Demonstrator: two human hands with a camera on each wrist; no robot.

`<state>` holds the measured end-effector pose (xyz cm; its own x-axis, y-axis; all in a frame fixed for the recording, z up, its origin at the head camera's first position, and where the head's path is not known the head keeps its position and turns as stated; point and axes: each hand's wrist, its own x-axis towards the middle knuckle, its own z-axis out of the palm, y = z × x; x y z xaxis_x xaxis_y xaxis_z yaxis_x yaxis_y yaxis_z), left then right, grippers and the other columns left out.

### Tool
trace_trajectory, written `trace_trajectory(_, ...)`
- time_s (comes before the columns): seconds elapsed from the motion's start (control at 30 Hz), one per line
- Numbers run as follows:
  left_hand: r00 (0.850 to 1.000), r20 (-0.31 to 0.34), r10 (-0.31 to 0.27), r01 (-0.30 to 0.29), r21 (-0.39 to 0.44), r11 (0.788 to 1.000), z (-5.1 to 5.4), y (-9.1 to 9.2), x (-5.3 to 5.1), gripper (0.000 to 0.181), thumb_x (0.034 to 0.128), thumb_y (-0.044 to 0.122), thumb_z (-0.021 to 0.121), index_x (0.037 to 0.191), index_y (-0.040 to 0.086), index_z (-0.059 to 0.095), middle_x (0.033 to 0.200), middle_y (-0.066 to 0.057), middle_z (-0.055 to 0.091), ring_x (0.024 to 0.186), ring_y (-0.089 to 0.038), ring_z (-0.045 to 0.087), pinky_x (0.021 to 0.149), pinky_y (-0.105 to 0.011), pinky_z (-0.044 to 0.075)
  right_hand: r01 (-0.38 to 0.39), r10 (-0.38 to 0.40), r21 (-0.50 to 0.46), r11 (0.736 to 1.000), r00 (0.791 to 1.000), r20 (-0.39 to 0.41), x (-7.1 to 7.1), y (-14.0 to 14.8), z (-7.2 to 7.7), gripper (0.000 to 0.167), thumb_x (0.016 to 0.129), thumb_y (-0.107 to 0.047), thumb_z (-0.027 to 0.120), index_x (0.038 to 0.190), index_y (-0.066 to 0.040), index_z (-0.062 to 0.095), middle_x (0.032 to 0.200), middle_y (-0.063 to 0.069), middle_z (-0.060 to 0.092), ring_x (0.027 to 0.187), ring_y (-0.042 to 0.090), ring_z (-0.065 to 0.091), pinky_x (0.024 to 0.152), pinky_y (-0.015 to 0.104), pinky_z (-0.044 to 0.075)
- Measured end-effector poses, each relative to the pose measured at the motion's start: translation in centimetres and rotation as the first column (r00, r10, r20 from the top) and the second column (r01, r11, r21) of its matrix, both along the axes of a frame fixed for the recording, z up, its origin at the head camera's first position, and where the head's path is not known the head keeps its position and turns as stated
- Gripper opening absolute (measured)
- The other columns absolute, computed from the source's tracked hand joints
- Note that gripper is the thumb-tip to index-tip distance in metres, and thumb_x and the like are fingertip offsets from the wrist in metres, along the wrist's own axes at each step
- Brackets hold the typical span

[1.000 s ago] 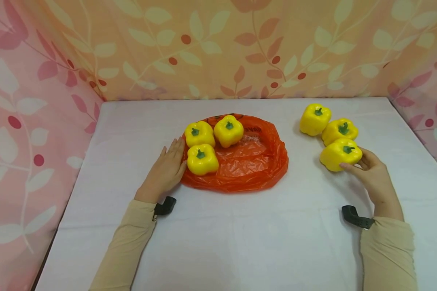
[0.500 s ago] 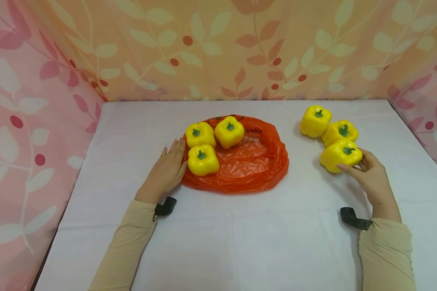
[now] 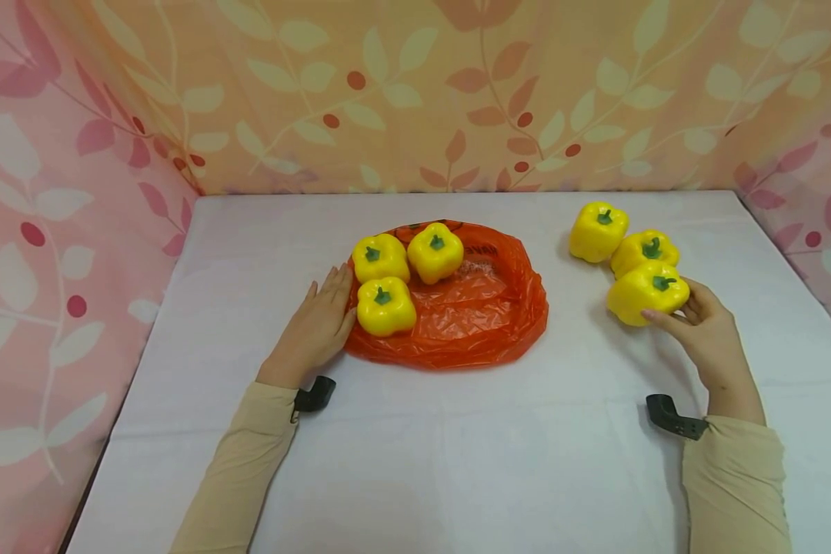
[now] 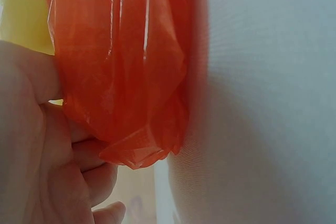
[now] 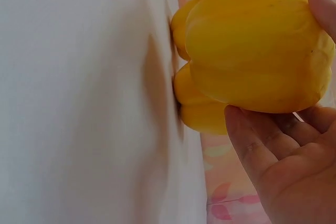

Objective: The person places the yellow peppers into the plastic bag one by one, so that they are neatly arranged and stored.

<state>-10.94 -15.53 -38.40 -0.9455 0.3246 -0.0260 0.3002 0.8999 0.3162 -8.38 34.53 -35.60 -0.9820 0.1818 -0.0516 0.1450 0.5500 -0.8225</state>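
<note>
In the head view, my right hand [image 3: 709,338] grips a yellow bell pepper [image 3: 640,296] between thumb and fingers. The right wrist view shows this bell pepper [image 5: 257,45] held off the table, with two more behind it. Those two yellow bell peppers, one at the back [image 3: 599,231] and one nearer [image 3: 642,250], stand on the cloth. My left hand [image 3: 312,327] lies with straight fingers along the left edge of a red plastic bag [image 3: 471,308]. Three yellow bell peppers sit on the bag's left part: upper left [image 3: 391,265], upper right [image 3: 425,265] and lower [image 3: 388,317].
A white cloth [image 3: 457,462] covers the table. Floral curtains hang behind it [image 3: 402,146] and at the left side [image 3: 97,254]. A black wrist mount sits on the left wrist [image 3: 315,394] and another on the right [image 3: 675,419].
Almost nothing differs. The right wrist has shifted slightly left, while the right hand keeps its grip on the bell pepper. The left hand stays by the bag.
</note>
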Motion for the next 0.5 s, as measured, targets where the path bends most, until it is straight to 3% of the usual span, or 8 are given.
trace_trajectory(0.5,1.000,-0.006,-0.001,0.001,-0.007,1.000,-0.19,-0.04,-0.11,0.065,0.1004,0.030,0.038,0.150,-0.001,0.009,0.156,-0.015,0.011,0.144,-0.028,0.007,0.115,-0.047,0.006,-0.019,0.020,0.017,1.000,0.998,-0.062,0.20,-0.87,0.81,0.071,0.089,-0.022,0.066,0.149,-0.013,0.028,0.151,0.006,0.032,0.127,0.011,0.040,0.090,0.007,0.039)
